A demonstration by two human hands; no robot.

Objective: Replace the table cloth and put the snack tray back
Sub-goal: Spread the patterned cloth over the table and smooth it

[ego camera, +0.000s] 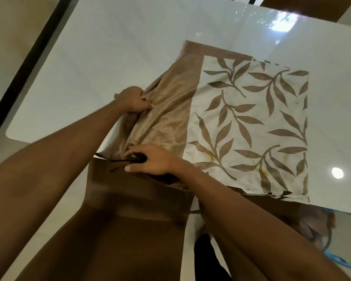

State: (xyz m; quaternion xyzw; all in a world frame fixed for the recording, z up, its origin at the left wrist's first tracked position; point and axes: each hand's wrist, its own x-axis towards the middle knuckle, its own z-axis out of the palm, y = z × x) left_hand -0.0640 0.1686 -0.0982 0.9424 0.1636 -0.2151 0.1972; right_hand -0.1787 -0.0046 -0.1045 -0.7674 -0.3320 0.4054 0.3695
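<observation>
A folded table cloth (247,122) lies on the glossy white table (109,57). It is cream with brown leaf prints and has a plain tan border, with yellowish stains near its front edge. My left hand (133,100) grips a bunched fold of the tan border at its left side. My right hand (152,161) pinches the cloth at the table's near edge, fingers curled into the fabric. No snack tray is in view.
The table's near edge runs under my forearms. A brown chair back (134,199) stands below it, close to my body. A dark strip (28,63) borders the table on the left. Glare spots shine on the table at the far right.
</observation>
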